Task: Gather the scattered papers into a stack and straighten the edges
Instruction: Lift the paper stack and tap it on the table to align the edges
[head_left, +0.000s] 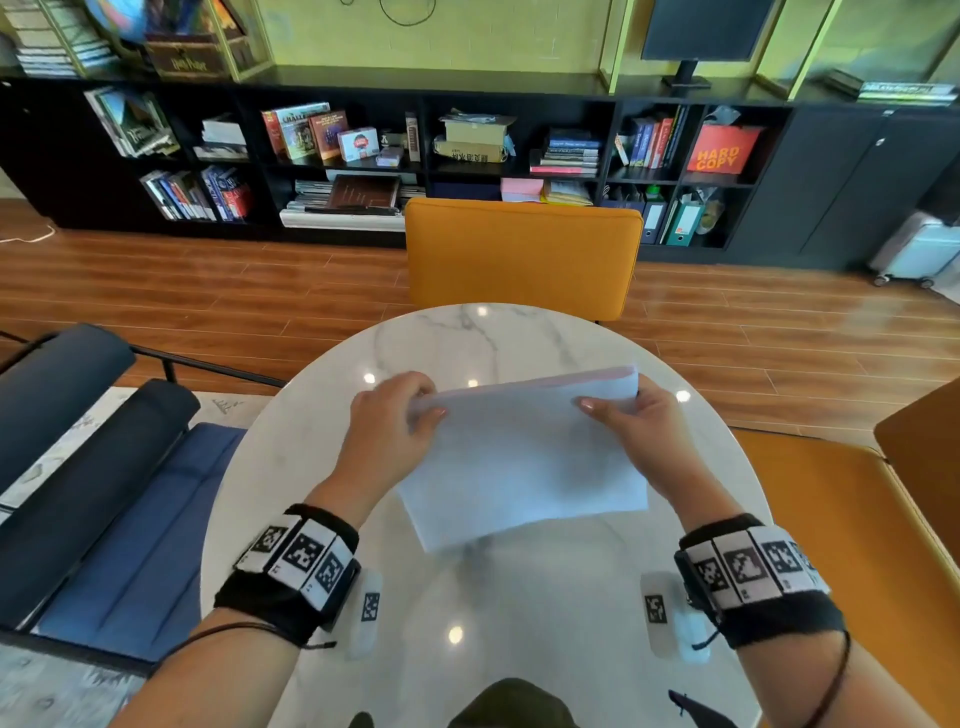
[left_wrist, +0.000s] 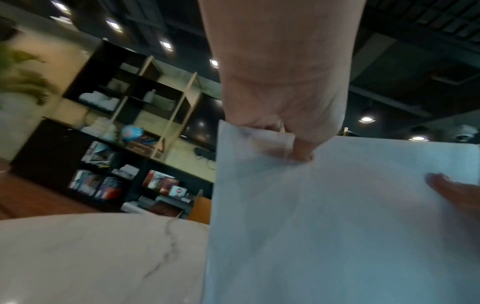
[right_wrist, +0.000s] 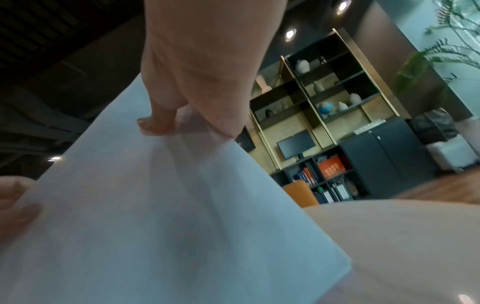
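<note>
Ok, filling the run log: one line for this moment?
stage: squaring edges | papers: stacked, upright on table | left hand: holds papers | right hand: holds papers

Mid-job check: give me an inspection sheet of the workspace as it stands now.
Surface: round white marble table, glossy.
Job's things: paper stack gathered, held tilted above the table.
Clutter: nothing seen on the table.
Hands: left hand pinches the stack's left end; right hand pinches its right end.
Cables: thin cord at each wrist band.
Surroundings: orange chair opposite, blue seat on the left, black bookshelf behind.
</note>
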